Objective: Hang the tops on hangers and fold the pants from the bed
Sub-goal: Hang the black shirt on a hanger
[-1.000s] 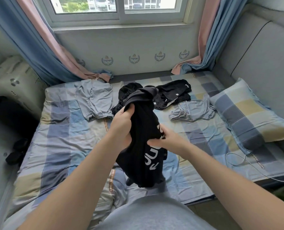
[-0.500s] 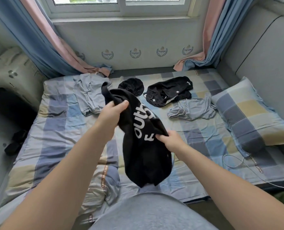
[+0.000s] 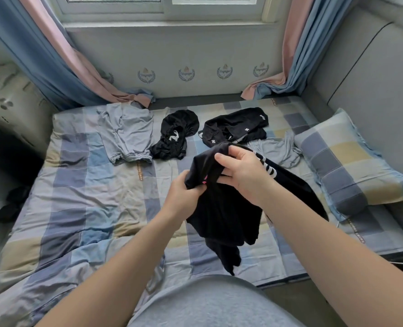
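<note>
Both hands closed on a black top (image 3: 228, 208), held up above the bed (image 3: 82, 190). Left hand (image 3: 184, 197) clenched on a bunched edge by a pink tag; right hand (image 3: 243, 171) with fingers curled over the upper fold. Rest of the cloth hanging loose below. Farther back on the bed: grey pants (image 3: 127, 133), two black garments (image 3: 176, 135) (image 3: 235, 128), a grey piece (image 3: 276, 149).
</note>
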